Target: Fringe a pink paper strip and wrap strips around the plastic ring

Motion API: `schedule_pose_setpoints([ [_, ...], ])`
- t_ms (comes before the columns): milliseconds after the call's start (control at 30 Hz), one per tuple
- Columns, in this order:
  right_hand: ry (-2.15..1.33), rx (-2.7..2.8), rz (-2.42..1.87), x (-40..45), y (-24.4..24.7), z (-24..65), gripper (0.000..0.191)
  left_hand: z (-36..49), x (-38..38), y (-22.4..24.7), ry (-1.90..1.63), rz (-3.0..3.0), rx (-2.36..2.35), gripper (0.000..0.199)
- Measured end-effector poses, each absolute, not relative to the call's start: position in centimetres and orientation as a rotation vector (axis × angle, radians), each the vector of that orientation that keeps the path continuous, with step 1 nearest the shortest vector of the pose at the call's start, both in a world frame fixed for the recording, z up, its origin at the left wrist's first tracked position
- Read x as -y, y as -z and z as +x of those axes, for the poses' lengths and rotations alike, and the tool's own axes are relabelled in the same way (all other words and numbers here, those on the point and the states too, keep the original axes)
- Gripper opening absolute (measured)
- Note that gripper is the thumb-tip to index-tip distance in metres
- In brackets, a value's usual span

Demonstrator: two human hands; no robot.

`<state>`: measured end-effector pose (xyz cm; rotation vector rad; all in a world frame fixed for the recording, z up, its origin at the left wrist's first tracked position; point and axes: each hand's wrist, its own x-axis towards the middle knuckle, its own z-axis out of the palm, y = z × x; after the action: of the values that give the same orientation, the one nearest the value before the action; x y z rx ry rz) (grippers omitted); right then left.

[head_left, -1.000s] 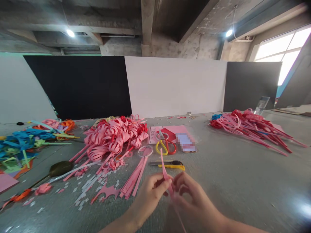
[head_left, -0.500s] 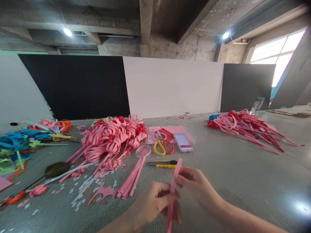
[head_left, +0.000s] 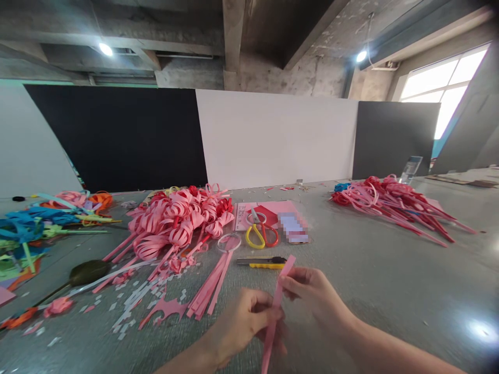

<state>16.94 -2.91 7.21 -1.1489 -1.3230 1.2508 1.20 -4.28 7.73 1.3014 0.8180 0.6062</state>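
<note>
A long pink paper strip (head_left: 277,296) runs upright between my hands, its lower end leaving the bottom of the view. My left hand (head_left: 249,319) is closed on its middle, thumb in front. Near the top end, my right hand (head_left: 307,285) pinches the same strip between thumb and fingers. Just beyond the strip's tip lies a yellow and black utility knife (head_left: 265,263). Left of my hands, a bundle of loose pink strips (head_left: 212,285) rests on the table, its far end at a clear tape ring (head_left: 229,242).
Scissors (head_left: 262,235) with yellow and red handles lie on pink paper (head_left: 286,205) beside a phone (head_left: 293,228). A heap of pink paper flowers (head_left: 175,218) stands at left, with paper scraps (head_left: 132,306) before it. More pink and red strips (head_left: 393,208) lie at right.
The strip leans slightly more, its top end a little further right and its lower part further left. Both hands keep their hold on it.
</note>
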Motion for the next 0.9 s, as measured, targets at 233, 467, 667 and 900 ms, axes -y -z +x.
schedule_pose_setpoints([
  [233,-1.329,1.351,-1.135,3.0,-6.4,16.3,0.019,1.4,4.4,-7.7,-0.712,1.246,-0.921,0.032],
  [467,-1.373,1.304,-1.064,2.9,-6.2,16.3,0.021,2.0,4.3,-7.4,-0.769,1.241,-0.967,0.028],
  [667,-1.378,1.32,-1.055,2.7,-6.1,16.4,0.026,1.9,4.4,-7.1,-0.776,1.242,-0.949,0.028],
  [900,-1.418,1.225,-1.018,2.1,-5.7,16.3,0.026,2.0,4.0,-6.6,-0.816,1.218,-0.952,0.031],
])
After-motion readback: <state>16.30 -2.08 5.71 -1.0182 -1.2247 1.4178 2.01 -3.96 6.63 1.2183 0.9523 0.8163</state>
